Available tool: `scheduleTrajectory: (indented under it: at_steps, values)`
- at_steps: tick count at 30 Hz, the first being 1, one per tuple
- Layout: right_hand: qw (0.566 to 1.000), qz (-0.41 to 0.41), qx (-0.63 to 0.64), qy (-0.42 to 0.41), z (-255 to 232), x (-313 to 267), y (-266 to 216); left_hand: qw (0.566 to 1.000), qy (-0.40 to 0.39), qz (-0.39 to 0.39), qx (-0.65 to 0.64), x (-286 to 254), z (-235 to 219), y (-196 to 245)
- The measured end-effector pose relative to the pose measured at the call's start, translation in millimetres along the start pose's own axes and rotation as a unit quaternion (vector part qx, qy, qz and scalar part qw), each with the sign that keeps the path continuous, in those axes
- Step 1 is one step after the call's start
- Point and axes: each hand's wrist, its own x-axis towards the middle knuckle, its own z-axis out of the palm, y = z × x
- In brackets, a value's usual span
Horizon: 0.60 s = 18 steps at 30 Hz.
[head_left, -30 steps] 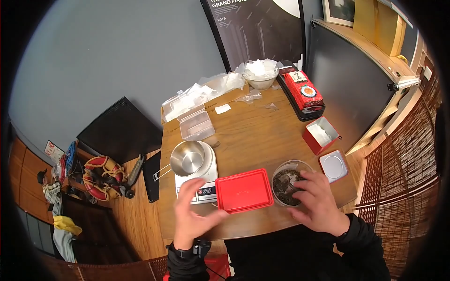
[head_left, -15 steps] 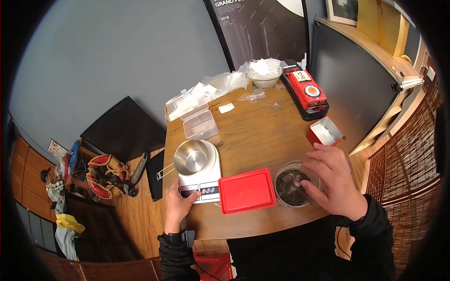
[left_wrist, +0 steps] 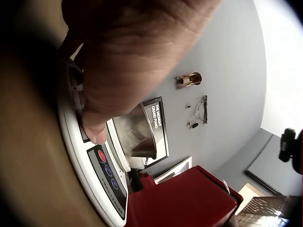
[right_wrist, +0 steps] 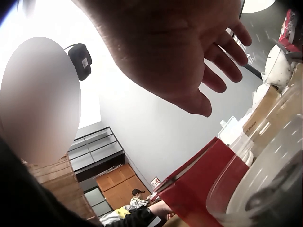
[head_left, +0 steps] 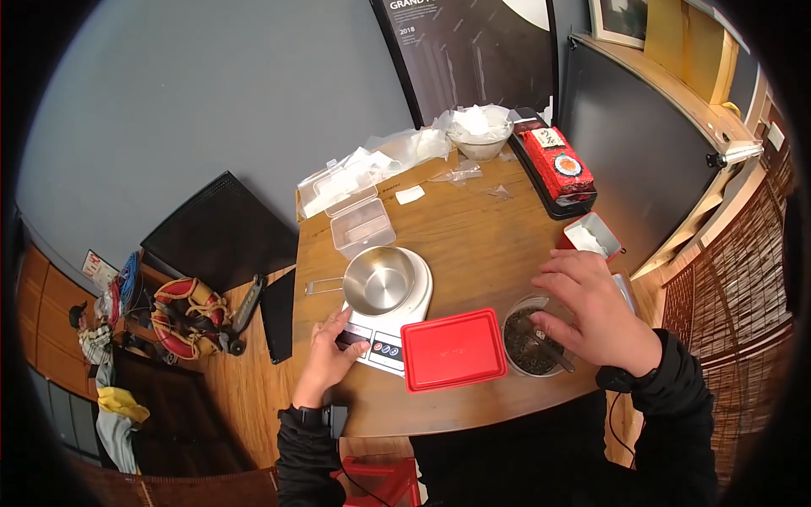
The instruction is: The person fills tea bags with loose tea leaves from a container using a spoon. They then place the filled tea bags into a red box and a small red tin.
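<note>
My left hand point(head_left: 328, 359) grips the near left side of a white kitchen scale point(head_left: 386, 351), its thumb on top by the buttons. A steel pan point(head_left: 378, 283) with a wire handle stands on the scale, handle pointing left. Beside the scale lies a red rectangular box point(head_left: 454, 351), its flat lid upward. My right hand point(head_left: 591, 308) is held over a clear round tub point(right_wrist: 222, 198), fingers spread and loosely bent, holding nothing. Dark dried leaves point(head_left: 519, 348) fill part of the tub, and a spoon point(head_left: 557, 358) leans in it, partly hidden by the hand.
An opened red tin point(head_left: 591, 232) with white lining stands at the right edge. Farther back are a red package point(head_left: 553, 160) on a black tray, a bowl point(head_left: 480, 148) with white wrapping, and a clear plastic box point(head_left: 363, 226). The table's near edge runs before the body.
My left hand came down onto the scale, which has since shifted right and turned, the pan with it. My right hand lifted back from the tub, where the spoon now shows.
</note>
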Motion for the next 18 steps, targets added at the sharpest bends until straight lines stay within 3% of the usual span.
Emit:
scheduleTrajectory:
  at_steps: [2, 8, 13, 18]
  values:
    - [1.000, 0.010, -0.003, 0.000, -1, -8, 3, 0.999, -0.017, 0.048, 0.015, 11, -2, -1]
    - [0.997, 0.075, 0.001, -0.002, 1, -38, 9, 0.994, -0.052, 0.088, -0.045, 48, 6, -6]
    - [0.993, 0.114, -0.014, 0.016, 12, -68, 17, 0.991, -0.025, 0.125, -0.034, 73, 23, -1]
    - [0.985, 0.148, 0.075, -0.056, 14, -85, 20, 0.992, -0.011, 0.122, -0.028, 91, 41, 14]
